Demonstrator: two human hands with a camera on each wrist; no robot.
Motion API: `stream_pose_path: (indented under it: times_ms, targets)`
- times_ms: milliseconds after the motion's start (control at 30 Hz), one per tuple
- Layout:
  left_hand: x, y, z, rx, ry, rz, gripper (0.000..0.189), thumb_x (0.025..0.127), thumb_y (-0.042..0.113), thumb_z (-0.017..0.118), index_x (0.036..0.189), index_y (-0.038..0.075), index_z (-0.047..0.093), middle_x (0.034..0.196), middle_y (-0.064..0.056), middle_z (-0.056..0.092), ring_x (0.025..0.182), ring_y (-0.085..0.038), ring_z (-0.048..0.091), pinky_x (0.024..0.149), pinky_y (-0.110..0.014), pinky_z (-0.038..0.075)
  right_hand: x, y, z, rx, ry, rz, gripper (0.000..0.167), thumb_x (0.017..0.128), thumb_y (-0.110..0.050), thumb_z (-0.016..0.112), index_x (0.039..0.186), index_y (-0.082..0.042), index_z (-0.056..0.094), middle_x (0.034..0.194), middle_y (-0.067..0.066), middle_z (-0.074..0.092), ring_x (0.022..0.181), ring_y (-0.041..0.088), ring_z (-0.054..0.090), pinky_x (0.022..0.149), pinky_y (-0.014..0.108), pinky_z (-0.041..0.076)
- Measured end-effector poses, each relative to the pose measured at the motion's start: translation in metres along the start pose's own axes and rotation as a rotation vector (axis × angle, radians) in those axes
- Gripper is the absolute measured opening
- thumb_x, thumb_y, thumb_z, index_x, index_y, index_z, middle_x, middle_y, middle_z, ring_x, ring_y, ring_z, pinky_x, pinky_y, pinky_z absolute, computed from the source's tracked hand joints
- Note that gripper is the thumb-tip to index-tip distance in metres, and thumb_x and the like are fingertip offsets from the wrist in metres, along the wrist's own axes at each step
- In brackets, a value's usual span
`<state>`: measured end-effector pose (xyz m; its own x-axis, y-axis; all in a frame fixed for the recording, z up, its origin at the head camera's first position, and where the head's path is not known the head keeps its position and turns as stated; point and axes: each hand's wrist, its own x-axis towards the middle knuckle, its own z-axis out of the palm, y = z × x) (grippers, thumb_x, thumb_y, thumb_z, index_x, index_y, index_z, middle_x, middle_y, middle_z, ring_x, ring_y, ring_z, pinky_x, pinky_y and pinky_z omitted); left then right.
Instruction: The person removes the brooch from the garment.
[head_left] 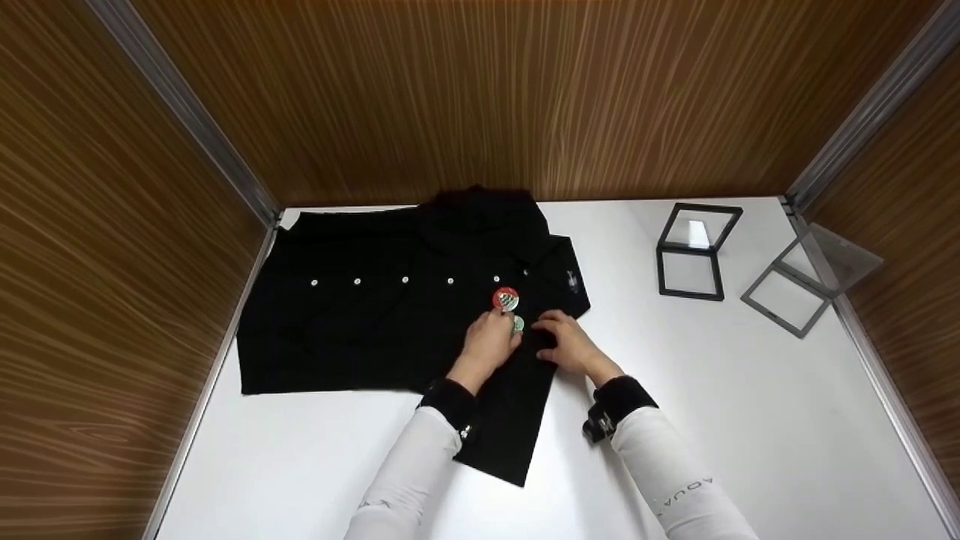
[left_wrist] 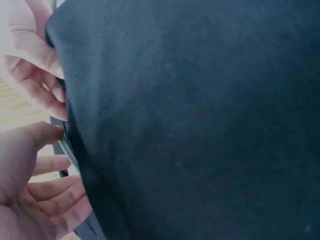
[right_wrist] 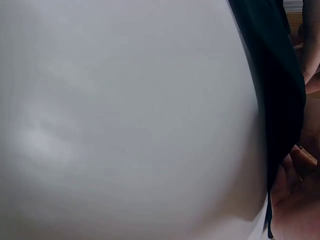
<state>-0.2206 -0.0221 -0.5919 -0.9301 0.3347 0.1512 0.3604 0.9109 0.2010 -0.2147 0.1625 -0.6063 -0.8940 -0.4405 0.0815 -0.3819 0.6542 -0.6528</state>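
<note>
A black short-sleeved shirt (head_left: 360,322) lies spread out, its row of white buttons running across it. On its chest is a round red badge (head_left: 505,299) with a tree picture. Just below it, my left hand (head_left: 487,343) holds a round green badge (head_left: 518,324) between thumb and finger; its thin edge shows in the left wrist view. To the right of that badge, my right hand (head_left: 570,346) rests on the shirt with fingers loosely bent and thumb apart. Shirt cloth (right_wrist: 280,95) partly hides the fingers in the right wrist view.
A black hinged frame (head_left: 691,295) with clear panes stands open at the right of the white table (head_left: 750,420). Beside it, a grey hinged frame (head_left: 776,319) leans against the right wall. Wood-patterned walls (head_left: 480,97) enclose the back and sides.
</note>
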Motion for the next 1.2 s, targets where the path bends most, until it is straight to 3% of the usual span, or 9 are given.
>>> stream_pose_path:
  times_ms: [133,267,367,500,733,1033,1200]
  targets:
    - [0.000,-0.001,-0.004,-0.063,-0.005,-0.002,0.019,0.086,0.023,0.070,0.093,0.006,0.068,0.088,-0.012,0.068,0.081,-0.030,0.067,0.069,-0.042,0.054,-0.001,0.000,0.000,0.003,-0.001,-0.007,0.049,0.075,-0.002,0.080,0.120,0.009,0.063,0.126,0.024,0.052,0.120,0.044,0.046,0.105,0.053,0.034]
    - [0.001,-0.002,-0.009,-0.122,-0.036,0.007,0.031,0.088,0.018,0.064,0.117,0.007,0.067,0.098,-0.015,0.071,0.088,-0.031,0.068,0.076,-0.042,0.054,0.000,0.000,0.000,-0.009,0.002,-0.013,0.050,0.075,-0.003,0.080,0.120,0.008,0.063,0.126,0.024,0.052,0.119,0.044,0.047,0.104,0.053,0.035]
    - [0.002,-0.002,-0.011,-0.152,-0.060,0.015,0.038,0.090,0.016,0.062,0.127,0.011,0.064,0.108,-0.014,0.071,0.093,-0.031,0.068,0.080,-0.042,0.053,0.000,0.000,0.000,-0.012,0.005,-0.013,0.049,0.074,-0.003,0.081,0.119,0.008,0.063,0.125,0.023,0.052,0.118,0.044,0.047,0.104,0.053,0.035]
    - [0.005,-0.004,-0.009,-0.184,-0.045,-0.009,0.025,0.093,0.018,0.061,0.116,0.011,0.069,0.105,-0.011,0.071,0.091,-0.030,0.069,0.077,-0.043,0.054,0.000,0.000,0.001,-0.008,0.005,-0.007,0.049,0.075,-0.003,0.081,0.119,0.008,0.064,0.125,0.023,0.052,0.119,0.043,0.047,0.105,0.053,0.035]
    - [0.006,-0.007,-0.009,-0.310,0.018,-0.111,0.020,0.094,0.016,0.061,0.110,0.007,0.068,0.099,-0.014,0.071,0.087,-0.034,0.069,0.073,-0.046,0.054,-0.001,-0.001,0.000,-0.006,-0.001,0.000,0.050,0.075,-0.003,0.080,0.121,0.007,0.063,0.127,0.023,0.052,0.120,0.044,0.046,0.105,0.054,0.034]
    - [0.009,-0.021,-0.010,-0.710,0.003,-0.344,0.022,0.090,0.007,0.064,0.109,-0.001,0.069,0.082,-0.006,0.070,0.072,-0.016,0.065,0.068,-0.029,0.054,-0.002,-0.007,0.000,-0.079,-0.018,-0.014,0.045,0.080,-0.005,0.077,0.122,0.006,0.063,0.128,0.021,0.052,0.120,0.041,0.048,0.105,0.050,0.037]
    - [0.008,-0.026,-0.009,-0.849,-0.015,-0.421,0.019,0.090,0.005,0.064,0.107,-0.003,0.069,0.080,-0.006,0.068,0.068,-0.019,0.067,0.062,-0.025,0.054,-0.002,-0.013,0.000,-0.095,-0.024,-0.015,0.042,0.082,-0.003,0.075,0.122,0.005,0.063,0.129,0.020,0.052,0.120,0.039,0.049,0.105,0.049,0.037]
